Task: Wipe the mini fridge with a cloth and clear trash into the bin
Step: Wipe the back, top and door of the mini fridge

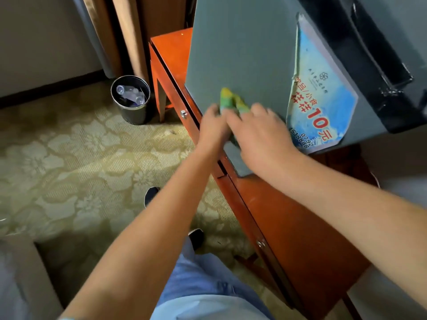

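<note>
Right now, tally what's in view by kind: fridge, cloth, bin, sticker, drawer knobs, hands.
Mini fridge: 1
Cloth: 1
Bin: 1
Sticker: 1
Drawer knobs: 2
Hands, left hand and right hand: 2
Total: 8

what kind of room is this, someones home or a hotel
Probably a hotel guest room: a mini fridge on a wooden cabinet carries a printed price sticker for drinks and snacks, and a small bin stands on patterned carpet.
</note>
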